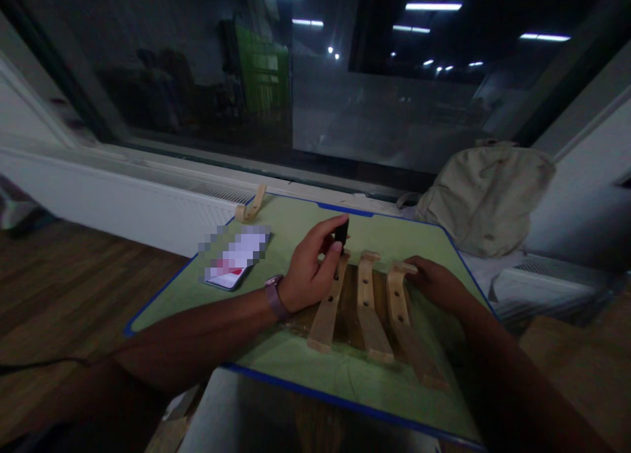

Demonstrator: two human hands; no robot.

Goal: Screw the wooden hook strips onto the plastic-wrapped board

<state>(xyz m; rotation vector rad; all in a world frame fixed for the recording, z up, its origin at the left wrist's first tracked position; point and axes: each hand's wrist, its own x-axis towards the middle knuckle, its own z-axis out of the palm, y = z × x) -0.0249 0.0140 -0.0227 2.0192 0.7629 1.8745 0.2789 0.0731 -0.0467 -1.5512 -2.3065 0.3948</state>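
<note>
My left hand (313, 262), with a watch on its wrist, pinches a small black block-like object (342, 233) upright between thumb and fingers. What exactly this object is I cannot make out. It is just above the upper end of the left wooden hook (325, 321), a bent piece with holes. Beside that lie a middle wooden hook (373, 328) and a right wooden hook (411, 341), both with dark holes. All three rest across a brown board (350, 308). At the right hook's upper end, my right hand (436, 282) is closed on the tip, its fingertips partly hidden.
The green, blue-edged table (276, 348) stands against a window sill. A phone (236, 259) lies at its left, with another wooden hook (252, 206) at the far left corner. A beige backpack (488, 196) leans beyond the right edge. A radiator (148, 196) is at left.
</note>
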